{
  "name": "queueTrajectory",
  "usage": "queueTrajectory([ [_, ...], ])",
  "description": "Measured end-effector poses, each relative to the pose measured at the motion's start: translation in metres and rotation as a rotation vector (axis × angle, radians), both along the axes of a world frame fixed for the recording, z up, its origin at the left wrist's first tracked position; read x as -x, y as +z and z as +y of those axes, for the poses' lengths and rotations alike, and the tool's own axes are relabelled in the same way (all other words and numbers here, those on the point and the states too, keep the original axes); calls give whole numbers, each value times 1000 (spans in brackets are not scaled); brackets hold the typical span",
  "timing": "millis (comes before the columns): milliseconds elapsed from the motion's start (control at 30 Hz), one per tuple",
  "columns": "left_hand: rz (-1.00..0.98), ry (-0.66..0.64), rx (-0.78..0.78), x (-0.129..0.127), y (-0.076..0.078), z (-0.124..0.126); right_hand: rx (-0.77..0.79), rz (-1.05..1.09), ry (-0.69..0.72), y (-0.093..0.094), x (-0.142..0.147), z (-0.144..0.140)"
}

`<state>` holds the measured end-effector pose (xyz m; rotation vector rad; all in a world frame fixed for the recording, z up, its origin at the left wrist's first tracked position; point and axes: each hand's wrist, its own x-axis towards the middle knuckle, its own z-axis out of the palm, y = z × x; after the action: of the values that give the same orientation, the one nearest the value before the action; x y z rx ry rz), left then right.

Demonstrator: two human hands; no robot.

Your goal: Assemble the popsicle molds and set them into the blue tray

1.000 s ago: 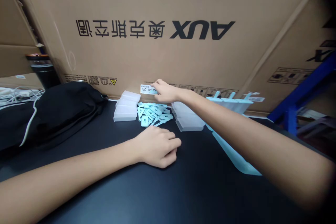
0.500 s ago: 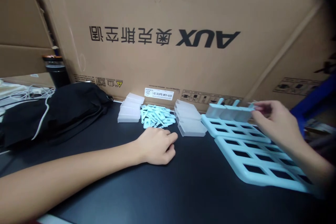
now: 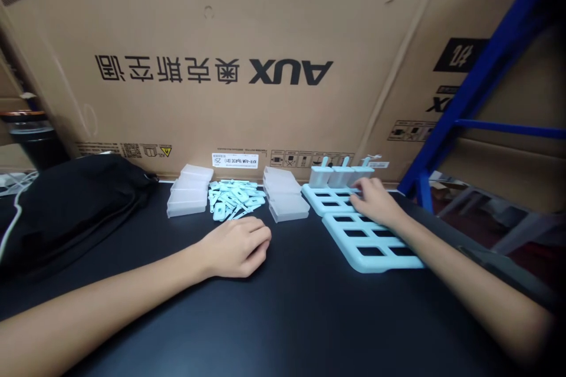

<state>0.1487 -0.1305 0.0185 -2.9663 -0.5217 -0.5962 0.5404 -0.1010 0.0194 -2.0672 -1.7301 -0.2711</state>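
Note:
My left hand [image 3: 239,247] rests on the black table in a loose fist, with nothing seen in it. Just beyond its knuckles lies a pile of light-blue ice-pop sticks [image 3: 236,197]. My right hand [image 3: 378,203] is over the light-blue rack [image 3: 349,253], fingers bent and apart, in front of a row of ice-pop molds. Three translucent molds [image 3: 340,178] with blue sticks on top stand in the rack's back row. The front part of the rack has open square slots. My right forearm covers the rack's right side.
Overlapping translucent empty molds [image 3: 189,191] lie left of the sticks, and another stack [image 3: 285,194] lies to their right. A black cloth bag [image 3: 79,206] and a dark tumbler [image 3: 35,141] are at the left. A large cardboard box [image 3: 212,112] stands behind; a blue metal frame [image 3: 481,76] rises at the right.
My right hand has come off the rightmost mold and sits lower, toward the rack. The view has turned to the right. My left hand keeps its place by the sticks.

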Motion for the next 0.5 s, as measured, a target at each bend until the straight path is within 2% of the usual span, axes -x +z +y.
queueTrajectory([
  [67,-1,-13,-19,0,0,0,96,-29,30,-4,2,2],
  [167,0,-19,-51,0,-1,0,116,-54,43,-2,4,3],
  [400,10,-4,-99,2,-1,-1,110,-52,38,-4,4,1],
  [500,10,10,-101,2,0,-1,51,-7,2,-3,0,4],
])
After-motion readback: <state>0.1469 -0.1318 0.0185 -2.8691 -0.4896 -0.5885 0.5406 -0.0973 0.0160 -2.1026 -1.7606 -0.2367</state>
